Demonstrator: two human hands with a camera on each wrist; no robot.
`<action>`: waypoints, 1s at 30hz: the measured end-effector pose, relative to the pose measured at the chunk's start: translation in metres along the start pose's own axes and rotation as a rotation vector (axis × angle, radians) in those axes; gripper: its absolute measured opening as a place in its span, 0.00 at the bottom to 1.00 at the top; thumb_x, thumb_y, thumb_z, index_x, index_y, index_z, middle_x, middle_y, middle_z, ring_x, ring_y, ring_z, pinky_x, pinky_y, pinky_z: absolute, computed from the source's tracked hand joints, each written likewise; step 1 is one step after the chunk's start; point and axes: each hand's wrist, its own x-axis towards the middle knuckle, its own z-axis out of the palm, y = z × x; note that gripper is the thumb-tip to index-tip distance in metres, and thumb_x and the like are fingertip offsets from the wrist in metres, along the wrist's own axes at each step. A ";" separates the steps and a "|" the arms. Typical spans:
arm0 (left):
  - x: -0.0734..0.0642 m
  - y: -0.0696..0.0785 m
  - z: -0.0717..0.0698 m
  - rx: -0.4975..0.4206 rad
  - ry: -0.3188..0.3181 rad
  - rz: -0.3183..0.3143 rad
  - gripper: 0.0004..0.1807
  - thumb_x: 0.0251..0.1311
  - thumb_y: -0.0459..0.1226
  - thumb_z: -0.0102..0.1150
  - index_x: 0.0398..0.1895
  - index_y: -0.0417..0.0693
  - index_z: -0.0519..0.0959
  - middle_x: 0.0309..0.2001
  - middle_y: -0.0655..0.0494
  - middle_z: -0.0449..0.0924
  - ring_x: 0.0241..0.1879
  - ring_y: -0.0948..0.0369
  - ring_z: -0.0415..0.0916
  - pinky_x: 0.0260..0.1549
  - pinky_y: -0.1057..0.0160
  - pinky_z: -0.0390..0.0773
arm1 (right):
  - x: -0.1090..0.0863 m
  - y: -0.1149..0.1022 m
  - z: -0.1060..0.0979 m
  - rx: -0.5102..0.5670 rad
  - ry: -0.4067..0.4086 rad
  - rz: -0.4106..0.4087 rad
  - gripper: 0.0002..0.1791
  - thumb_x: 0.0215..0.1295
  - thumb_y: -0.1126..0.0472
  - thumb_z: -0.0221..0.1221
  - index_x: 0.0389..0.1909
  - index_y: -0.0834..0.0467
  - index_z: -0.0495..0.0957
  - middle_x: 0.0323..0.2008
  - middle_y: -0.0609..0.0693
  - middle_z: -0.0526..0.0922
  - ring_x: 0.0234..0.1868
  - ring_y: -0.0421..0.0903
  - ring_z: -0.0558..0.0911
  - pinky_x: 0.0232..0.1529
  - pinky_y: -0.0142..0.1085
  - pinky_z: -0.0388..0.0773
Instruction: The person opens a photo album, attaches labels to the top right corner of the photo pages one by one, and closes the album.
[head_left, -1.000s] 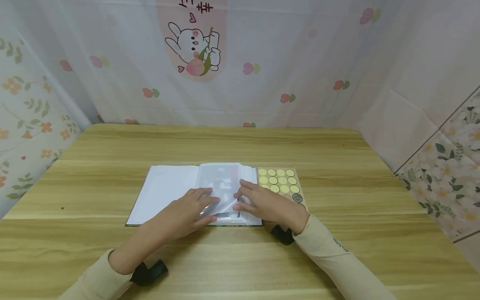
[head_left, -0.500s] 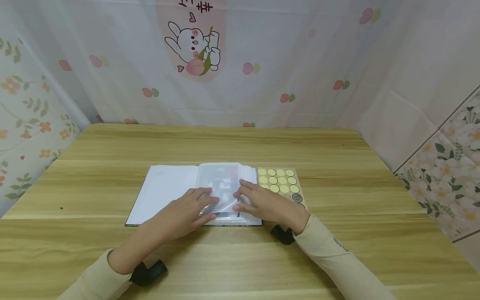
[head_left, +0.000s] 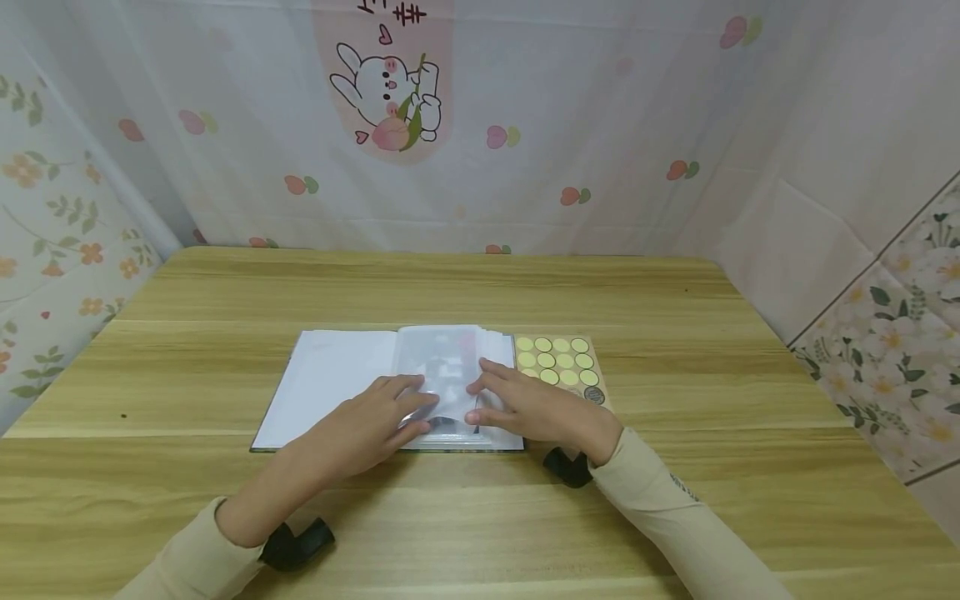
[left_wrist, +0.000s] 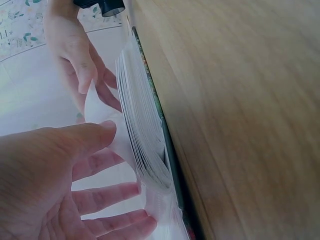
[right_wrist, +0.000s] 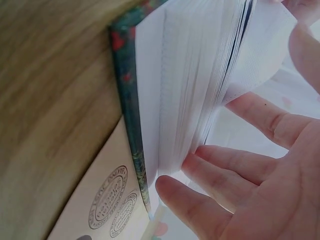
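Observation:
An open photo album (head_left: 341,367) lies on the table, its blank white inside cover to the left and a thick stack of pages to the right. Its top translucent sleeve page (head_left: 442,350) lifts and bows along the near edge. Across that page's left part lie the spread fingers of my left hand (head_left: 375,417), thumb at the near edge. At the right side, my right hand (head_left: 536,404) pinches the near corner of the raised page (right_wrist: 265,50), with its other fingers along the stack edge. The green patterned cover (right_wrist: 125,75) shows beneath the stack.
A sticker sheet (head_left: 558,362) with rows of round yellow labels lies against the album's right side, partly under my right hand. Dark round stamp prints (right_wrist: 110,195) mark its near part. The wooden table (head_left: 480,292) extends around, with a printed curtain (head_left: 525,100) behind.
The raised page's near edge has shifted from a slanted fold to a shallow curve. My right hand has moved very slightly; my left hand stays almost still.

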 end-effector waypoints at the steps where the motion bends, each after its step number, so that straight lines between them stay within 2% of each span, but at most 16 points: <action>1: 0.000 0.000 0.000 0.001 0.001 0.000 0.20 0.64 0.45 0.52 0.57 0.48 0.74 0.61 0.43 0.69 0.59 0.46 0.67 0.52 0.47 0.72 | 0.000 0.000 0.000 0.000 -0.001 0.003 0.28 0.65 0.39 0.50 0.58 0.52 0.69 0.72 0.58 0.51 0.70 0.54 0.59 0.66 0.48 0.60; 12: 0.001 -0.001 0.000 0.009 0.005 0.008 0.20 0.64 0.44 0.52 0.56 0.47 0.75 0.61 0.42 0.69 0.59 0.45 0.68 0.54 0.48 0.71 | -0.001 0.000 -0.002 -0.004 0.005 -0.004 0.32 0.61 0.34 0.50 0.58 0.50 0.69 0.72 0.57 0.52 0.69 0.53 0.60 0.65 0.47 0.62; 21: 0.001 -0.002 0.001 0.011 0.006 -0.001 0.19 0.64 0.44 0.53 0.56 0.48 0.75 0.60 0.43 0.69 0.58 0.46 0.68 0.50 0.47 0.74 | 0.000 0.003 0.000 -0.041 0.013 -0.037 0.27 0.62 0.45 0.57 0.58 0.53 0.67 0.71 0.59 0.53 0.70 0.53 0.58 0.66 0.46 0.59; 30: 0.000 -0.003 0.000 -0.001 0.006 0.006 0.19 0.65 0.43 0.52 0.56 0.47 0.75 0.60 0.43 0.69 0.58 0.46 0.69 0.52 0.47 0.72 | 0.000 0.002 0.001 -0.113 0.016 -0.034 0.39 0.62 0.44 0.57 0.66 0.64 0.59 0.71 0.61 0.54 0.71 0.54 0.55 0.68 0.45 0.55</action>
